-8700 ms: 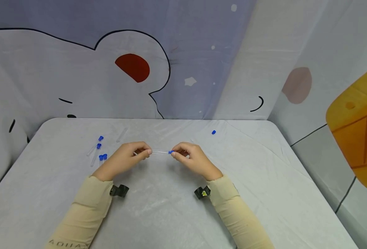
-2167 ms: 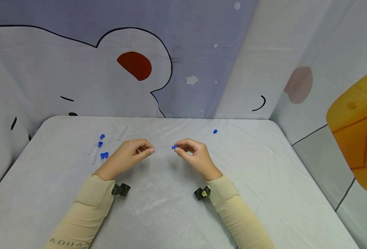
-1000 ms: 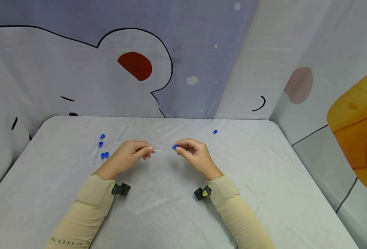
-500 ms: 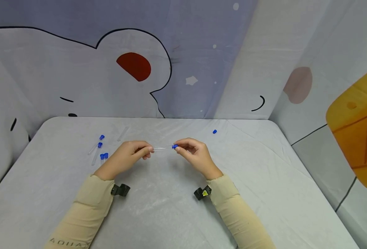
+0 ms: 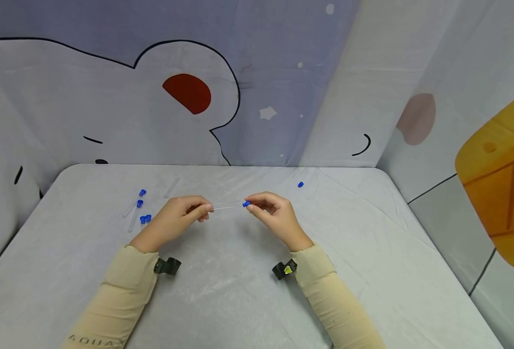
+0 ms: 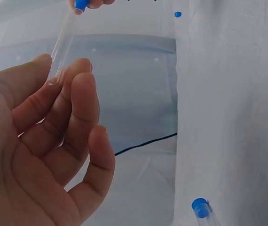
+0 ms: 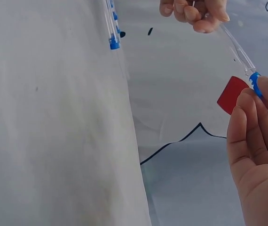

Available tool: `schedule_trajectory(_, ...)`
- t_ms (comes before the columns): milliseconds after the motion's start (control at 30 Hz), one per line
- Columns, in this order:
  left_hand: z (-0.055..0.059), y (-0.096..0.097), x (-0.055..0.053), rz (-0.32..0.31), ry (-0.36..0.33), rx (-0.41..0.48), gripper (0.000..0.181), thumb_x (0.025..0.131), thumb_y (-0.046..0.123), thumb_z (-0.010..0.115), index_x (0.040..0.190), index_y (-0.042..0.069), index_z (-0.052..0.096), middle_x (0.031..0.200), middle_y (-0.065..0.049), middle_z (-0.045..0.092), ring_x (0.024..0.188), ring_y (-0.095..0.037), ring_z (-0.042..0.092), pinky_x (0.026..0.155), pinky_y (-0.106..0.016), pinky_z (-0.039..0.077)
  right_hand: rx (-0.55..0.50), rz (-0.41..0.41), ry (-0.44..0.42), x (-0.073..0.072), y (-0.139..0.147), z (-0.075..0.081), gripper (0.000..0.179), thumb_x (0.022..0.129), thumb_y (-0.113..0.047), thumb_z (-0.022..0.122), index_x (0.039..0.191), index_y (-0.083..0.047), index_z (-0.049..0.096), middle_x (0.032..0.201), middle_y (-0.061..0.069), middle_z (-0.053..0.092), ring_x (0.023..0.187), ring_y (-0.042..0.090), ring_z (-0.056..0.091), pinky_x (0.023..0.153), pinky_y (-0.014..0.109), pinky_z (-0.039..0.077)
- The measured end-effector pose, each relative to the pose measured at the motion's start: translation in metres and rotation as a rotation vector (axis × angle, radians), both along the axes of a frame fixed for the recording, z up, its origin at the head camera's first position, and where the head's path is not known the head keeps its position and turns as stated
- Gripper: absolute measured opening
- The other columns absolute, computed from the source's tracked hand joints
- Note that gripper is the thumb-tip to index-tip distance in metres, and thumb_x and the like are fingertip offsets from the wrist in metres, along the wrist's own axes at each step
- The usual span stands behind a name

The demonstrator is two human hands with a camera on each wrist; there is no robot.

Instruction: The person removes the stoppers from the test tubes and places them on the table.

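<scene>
Head view: the left hand had its thumb and forefinger clamped on one end of a clear tube, its other fingers bent and, from the left wrist view, slightly spread. The right hand pinched a blue cap between thumb and forefinger, the rest of its fingers curved alongside. The tube spanned the space between the hands, above the table — the cap was at its far end, though how far it was seated could not be told. The left forearm, in its left sleeve, pointed toward one o'clock, and the hand bent inward toward two. The right forearm, in its right sleeve, pointed toward eleven, the hand bent toward ten. A dark wrist camera sat at each cuff. Farther out from the held tube, another clear tube lay between nine and ten o'clock, and four blue-capped tubes clustered near nine — just beyond the left hand. A second cap lay between two and three, well apart.
</scene>
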State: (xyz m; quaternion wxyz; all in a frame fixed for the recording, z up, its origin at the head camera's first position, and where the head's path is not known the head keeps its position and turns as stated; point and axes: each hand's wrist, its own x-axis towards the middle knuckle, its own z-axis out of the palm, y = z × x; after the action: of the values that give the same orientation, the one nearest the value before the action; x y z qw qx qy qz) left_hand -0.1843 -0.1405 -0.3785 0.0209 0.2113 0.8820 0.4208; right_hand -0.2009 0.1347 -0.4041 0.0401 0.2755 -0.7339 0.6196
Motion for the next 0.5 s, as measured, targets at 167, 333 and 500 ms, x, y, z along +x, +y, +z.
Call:
schedule_trajectory(167, -0.001, -0.001, 0.0, 0.021, 0.004, -0.004, 0.023, 0.106, 0.031, 0.058, 0.097, 0.015, 0.071, 0.081, -0.002, 0.063, 0.072, -0.017, 0.054, 0.072, -0.038, 0.045, 0.006, -0.014, -0.025, 0.0, 0.001, 0.001, 0.021, 0.094, -0.001, 0.071, 0.115, 0.002, 0.072, 0.109, 0.016, 0.069, 0.097, 0.019, 0.066, 0.087, 0.031, 0.055)
schedule_trajectory(333, -0.004, -0.004, -0.003, 0.046, -0.007, -0.001, 0.021, 0.105, 0.029, 0.06, 0.102, 0.012, 0.073, 0.085, -0.007, 0.066, 0.074, -0.021, 0.057, 0.071, -0.038, 0.047, 0.01, -0.045, -0.073, -0.002, 0.002, 0.003, 0.022, 0.094, 0.003, 0.07, 0.116, 0.006, 0.071, 0.11, 0.018, 0.067, 0.097, 0.017, 0.066, 0.086, 0.027, 0.055)
schedule_trajectory(500, -0.007, -0.007, -0.005, 0.076, -0.011, 0.011, 0.021, 0.104, 0.024, 0.061, 0.107, 0.007, 0.073, 0.09, -0.011, 0.068, 0.079, -0.022, 0.06, 0.072, -0.037, 0.048, -0.006, -0.086, -0.08, 0.0, 0.005, 0.012, 0.02, 0.094, 0.006, 0.068, 0.113, 0.01, 0.071, 0.109, 0.021, 0.066, 0.095, 0.013, 0.064, 0.085, 0.024, 0.054)
